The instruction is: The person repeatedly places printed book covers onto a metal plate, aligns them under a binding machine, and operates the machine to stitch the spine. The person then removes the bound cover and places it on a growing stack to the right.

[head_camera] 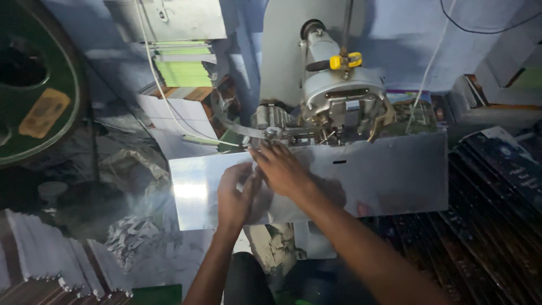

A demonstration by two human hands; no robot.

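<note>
Both hands on metal plate, green stacks behind

Right hand lies across the left hand on the machine's steel table; whatever sits under the palms is hidden, and motion blur leaves the finger positions unreadable. The small parts at the machine head, just beyond the right fingertips, are too small and dim to tell apart, and the head's vertical rod runs out of the top edge. The big green wheel is cut by the left edge, the pale paper stacks by the bottom-left corner, the dark covers by the right edge, and both forearms leave at the bottom.
</note>
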